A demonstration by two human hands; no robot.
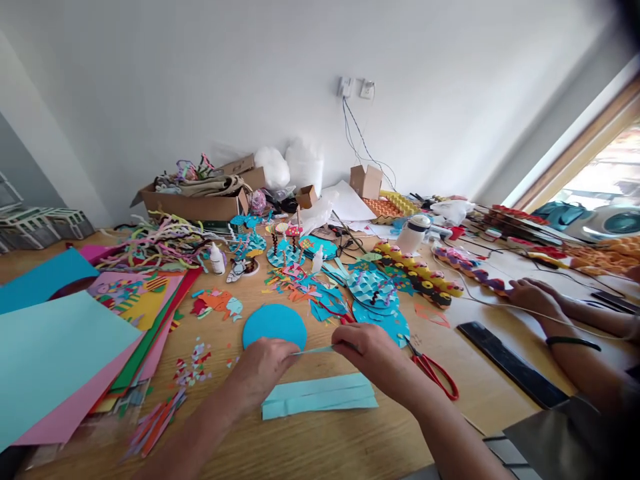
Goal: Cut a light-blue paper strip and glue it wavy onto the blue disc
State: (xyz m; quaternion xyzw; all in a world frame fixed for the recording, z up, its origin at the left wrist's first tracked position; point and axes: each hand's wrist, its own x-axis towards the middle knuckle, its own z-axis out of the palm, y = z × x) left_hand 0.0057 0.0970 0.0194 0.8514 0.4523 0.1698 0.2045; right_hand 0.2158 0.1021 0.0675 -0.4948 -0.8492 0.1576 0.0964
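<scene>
Between my two hands a narrow light-blue paper strip [316, 350] is stretched above the table. My left hand [267, 363] pinches its left end, and my right hand [361, 343] has its fingers closed on the right end. Below them lie several wider light-blue paper strips [320, 395], side by side and partly overlapping. Just behind my left hand is a round blue disc [274, 325], its near edge partly covered by the hand. Red-handled scissors [434, 372] rest to the right of my right hand, their blades toward blue paper pieces.
Coloured paper sheets [65, 360] are stacked at the left. Small paper scraps [193, 365] and glue bottles [217, 259] lie about. Wavy blue paper crafts [373, 290] stand behind my right hand. A black flat object [510, 363] and another person's hands [537, 300] are at the right.
</scene>
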